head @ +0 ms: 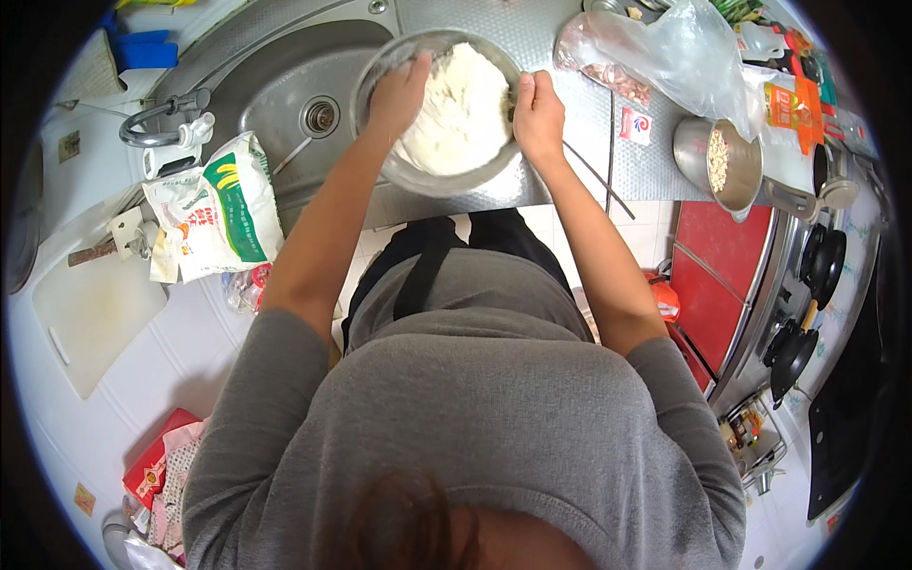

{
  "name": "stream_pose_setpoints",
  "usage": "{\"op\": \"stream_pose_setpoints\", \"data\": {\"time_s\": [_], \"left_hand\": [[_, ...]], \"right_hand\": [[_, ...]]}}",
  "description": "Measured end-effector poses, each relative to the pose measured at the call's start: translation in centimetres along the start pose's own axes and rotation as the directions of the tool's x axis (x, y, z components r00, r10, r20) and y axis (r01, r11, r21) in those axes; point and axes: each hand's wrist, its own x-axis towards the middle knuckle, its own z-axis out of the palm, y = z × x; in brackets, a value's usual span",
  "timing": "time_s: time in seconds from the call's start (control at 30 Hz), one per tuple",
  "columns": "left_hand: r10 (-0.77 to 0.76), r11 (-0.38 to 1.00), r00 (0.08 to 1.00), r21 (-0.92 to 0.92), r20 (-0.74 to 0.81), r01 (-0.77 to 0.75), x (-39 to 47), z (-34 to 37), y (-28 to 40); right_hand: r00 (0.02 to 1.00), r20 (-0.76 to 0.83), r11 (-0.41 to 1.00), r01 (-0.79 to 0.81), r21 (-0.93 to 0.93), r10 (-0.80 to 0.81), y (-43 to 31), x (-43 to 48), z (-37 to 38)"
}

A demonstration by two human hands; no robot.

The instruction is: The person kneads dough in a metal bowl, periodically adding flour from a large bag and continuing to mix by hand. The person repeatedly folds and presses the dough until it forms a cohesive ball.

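Observation:
A round metal mixing bowl sits on the metal counter, its left side overlapping the sink edge. It holds a large pale mass of flour or dough with a rough surface. My right hand grips the bowl's right rim, thumb on top. Inside the bowl, at its left wall, is my left hand; it is slightly blurred and touches the edge of the pale mass. Its lower fingers are hidden, so I cannot tell whether they close on anything. A thin dark stick, perhaps a chopstick, pokes out beside my right wrist.
Left of the bowl is a steel sink with a curved faucet. A printed white flour-type bag stands at the sink's near-left corner. To the right lie a small packet, a clear plastic bag and a metal pot.

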Motion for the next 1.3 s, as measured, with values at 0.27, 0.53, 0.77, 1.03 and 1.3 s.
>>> {"op": "stream_pose_setpoints", "data": {"time_s": [0.27,0.53,0.77,1.03,1.3], "left_hand": [[0.188,0.981,0.973,0.067,-0.133,-0.180,-3.3,0.6,1.9],[-0.170,0.868,0.984,-0.464,0.052,0.175,0.9,3.6,1.8],[-0.272,0.839,0.923,-0.403,0.273,0.366,2.8,2.4,1.9],[0.402,0.667,0.910,0.714,-0.102,-0.214,-6.9,8.1,7.0],[0.325,0.802,0.927,0.575,-0.190,-0.163,-4.4,10.0,4.0]], "right_hand": [[0.997,0.071,0.999,-0.029,0.019,0.028,0.9,0.7,-1.9],[0.998,0.052,0.989,-0.052,0.140,0.045,0.8,0.3,-1.5],[0.996,0.039,0.958,-0.087,0.274,0.079,1.3,0.6,-0.7],[0.990,0.020,0.935,-0.135,0.327,0.136,0.2,0.1,-1.0],[0.995,0.041,0.953,-0.094,0.287,0.086,-0.1,-0.5,-1.0]]}}
